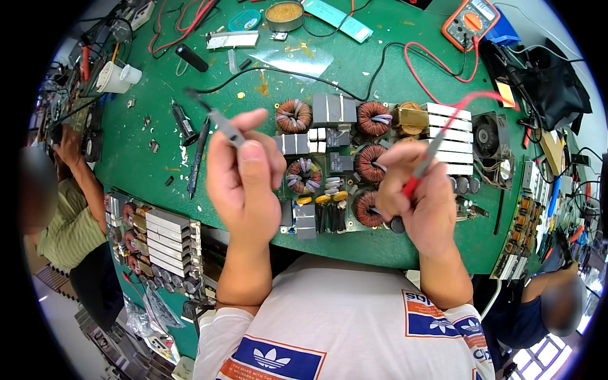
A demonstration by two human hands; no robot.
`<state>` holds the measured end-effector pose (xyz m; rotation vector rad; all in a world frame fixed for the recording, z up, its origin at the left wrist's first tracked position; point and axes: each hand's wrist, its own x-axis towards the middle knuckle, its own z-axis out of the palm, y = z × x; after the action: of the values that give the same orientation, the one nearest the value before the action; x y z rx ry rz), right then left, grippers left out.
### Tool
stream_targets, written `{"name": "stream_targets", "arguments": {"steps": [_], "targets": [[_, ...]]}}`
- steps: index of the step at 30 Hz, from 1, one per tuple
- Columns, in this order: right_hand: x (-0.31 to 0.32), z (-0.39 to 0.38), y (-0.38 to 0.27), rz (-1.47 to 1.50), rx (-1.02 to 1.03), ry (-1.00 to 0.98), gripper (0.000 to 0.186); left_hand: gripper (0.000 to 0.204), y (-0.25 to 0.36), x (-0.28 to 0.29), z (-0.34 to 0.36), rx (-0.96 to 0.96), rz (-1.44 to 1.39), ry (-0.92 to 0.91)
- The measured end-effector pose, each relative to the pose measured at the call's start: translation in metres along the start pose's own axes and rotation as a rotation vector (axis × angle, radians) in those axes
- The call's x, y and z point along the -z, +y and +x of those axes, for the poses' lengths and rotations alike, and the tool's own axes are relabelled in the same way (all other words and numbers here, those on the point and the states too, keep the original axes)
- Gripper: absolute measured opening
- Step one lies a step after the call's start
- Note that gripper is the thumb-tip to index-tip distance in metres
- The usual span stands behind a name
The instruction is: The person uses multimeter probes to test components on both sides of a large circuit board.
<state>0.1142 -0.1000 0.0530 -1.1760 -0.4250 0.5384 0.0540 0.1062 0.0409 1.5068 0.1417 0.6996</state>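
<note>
My left hand (247, 177) grips a grey and black test probe (223, 123), its black lead trailing from the upper end. In my right hand (424, 209) is a red and grey test probe (415, 180) with a red lead. Both hands are raised over a circuit board assembly (341, 133), which carries several copper-wound toroid coils (292, 115), dark blocks and a finned silver heat sink (448, 114); the right hand partly hides it.
An orange multimeter (468, 25) stands at the back of the green table (158, 126), near tools, a tin (284, 18) and white cups (113, 78). A fan (489, 139) is right of the board. Other assemblies (164, 240) flank it. Co-workers (73, 228) (538, 304) sit at both sides.
</note>
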Motion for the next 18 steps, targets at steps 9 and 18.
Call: {"name": "stream_targets", "arguments": {"steps": [9,18], "targets": [[-0.015,-0.028,-0.036,-0.164,-0.28,-0.227,0.035,0.027,0.053,-0.03,-0.017,0.268,-0.166,-0.394],[-0.002,-0.062,-0.049,-0.681,0.14,-0.05,0.047,0.027,0.052,0.011,0.076,0.041,-0.351,0.021]]}}
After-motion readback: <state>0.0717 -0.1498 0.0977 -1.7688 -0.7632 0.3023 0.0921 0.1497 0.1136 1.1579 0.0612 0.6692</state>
